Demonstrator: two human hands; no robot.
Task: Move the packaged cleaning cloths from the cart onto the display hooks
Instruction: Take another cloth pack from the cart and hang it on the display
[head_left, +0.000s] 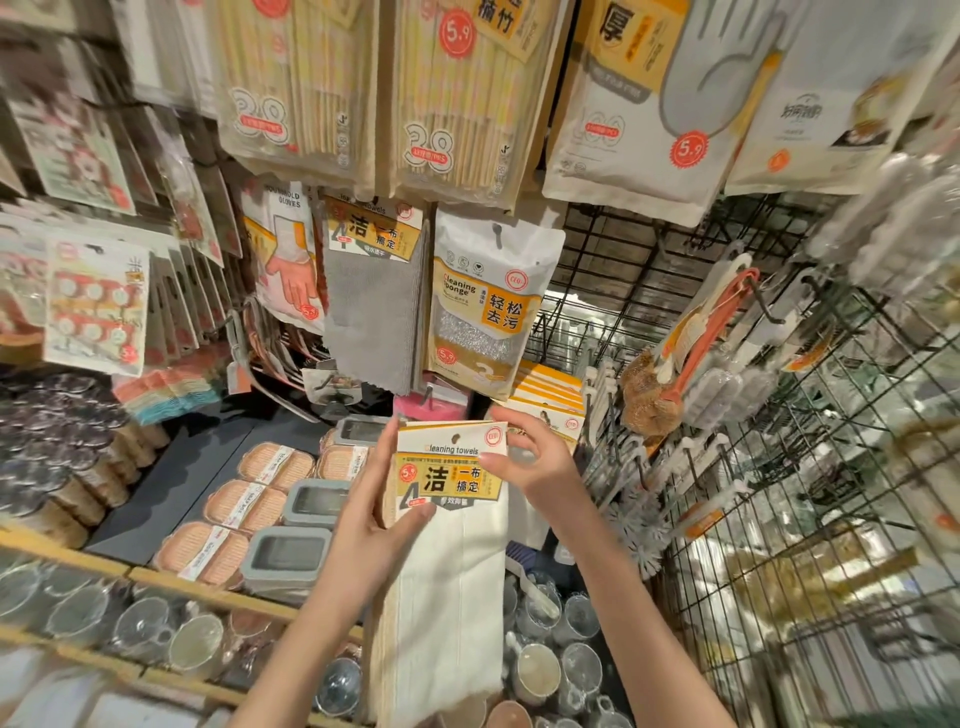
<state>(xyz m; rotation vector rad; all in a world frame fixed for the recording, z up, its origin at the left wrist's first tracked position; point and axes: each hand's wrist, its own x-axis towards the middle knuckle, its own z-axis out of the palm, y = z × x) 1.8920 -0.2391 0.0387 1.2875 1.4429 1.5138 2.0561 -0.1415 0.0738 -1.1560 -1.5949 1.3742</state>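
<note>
a: two hands on one pack of white cleaning towels (451, 525), held upright in the air below the hooks.

b: how are they gripping?

a: the left hand (370, 525) pinches the left edge of the header card, thumb on the front. the right hand (535, 457) pinches the card's top right corner.

b: and on the wire rack (623, 270)?

a: a grey cleaning towels pack (371, 306) hangs just above, beside a cleaning sponge bag (485, 301). soap dishes (244, 506) lie on the shelf at the left.
</note>
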